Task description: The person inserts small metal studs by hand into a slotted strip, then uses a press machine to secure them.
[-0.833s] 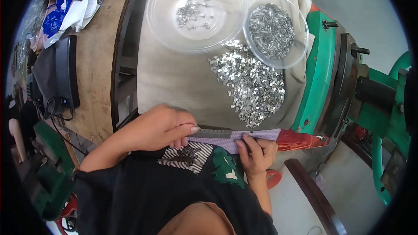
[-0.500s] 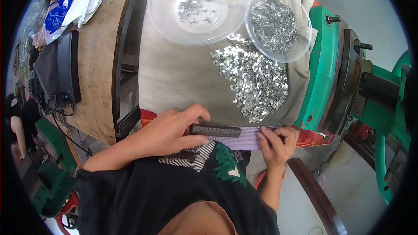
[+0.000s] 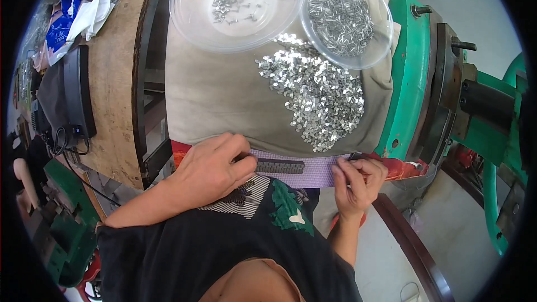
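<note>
A dark grey bar with a row of notches (image 3: 282,166) lies along a strip of purple woven mat (image 3: 319,178) at the table's near edge. My left hand (image 3: 215,163) is closed round the bar's left end, its fingertips hiding that end. To the right of the bar, over the mat's right end, my right hand (image 3: 361,183) has thumb and fingers pinched together; what is between them is too small to make out. Beyond the mat, a heap of small shiny metal pieces (image 3: 327,103) lies on the beige cloth (image 3: 218,89).
A large clear plastic bowl (image 3: 184,22) with a few small metal parts stands at the far left of the cloth. Beside it, a smaller clear tub (image 3: 387,39) holds many metal pins. A green machine frame (image 3: 405,84) borders the right; a wooden bench (image 3: 114,78) borders the left.
My left fingers have drawn closer together on the bar, which now lies flatter on the mat. My right hand stays pinched near the same place. The whole view has shifted slightly.
</note>
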`<state>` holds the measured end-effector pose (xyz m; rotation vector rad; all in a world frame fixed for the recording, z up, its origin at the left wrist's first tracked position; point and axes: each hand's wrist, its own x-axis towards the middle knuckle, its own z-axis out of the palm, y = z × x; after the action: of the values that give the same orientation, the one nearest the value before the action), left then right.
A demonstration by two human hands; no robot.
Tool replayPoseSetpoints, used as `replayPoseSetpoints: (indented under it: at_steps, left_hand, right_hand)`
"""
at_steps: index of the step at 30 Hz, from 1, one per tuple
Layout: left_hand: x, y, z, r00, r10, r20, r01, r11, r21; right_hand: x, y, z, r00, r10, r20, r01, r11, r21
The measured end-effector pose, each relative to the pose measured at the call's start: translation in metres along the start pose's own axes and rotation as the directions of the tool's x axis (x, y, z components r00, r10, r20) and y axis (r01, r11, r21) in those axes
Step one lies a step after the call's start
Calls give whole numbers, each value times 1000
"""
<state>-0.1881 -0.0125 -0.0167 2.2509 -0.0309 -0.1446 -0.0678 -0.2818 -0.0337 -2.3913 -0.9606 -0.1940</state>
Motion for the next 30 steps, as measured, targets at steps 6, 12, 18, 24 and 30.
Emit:
replayPoseSetpoints:
  at_steps: [6,12,18,24,30]
  left_hand:
    - [5,-2,4,993,114,-21,-112,989,101]
    - [9,1,7,992,99,-81,-95,994,61]
    - [18,-1,4,992,91,-88,-73,979,190]
    - [23,-5,4,992,76,-103,-64,991,116]
    - [31,-4,-6,979,25,-203,-13,998,61]
  right_hand:
    - [5,-10,10,998,-39,45,39,999,13]
    - [21,-19,10,995,-104,-10,104,995,-8]
    - [33,-18,7,984,-163,74,162,987,22]
    - [22,-10,-1,980,-126,154,140,987,-83]
    - [32,-15,8,986,-155,65,163,979,-127]
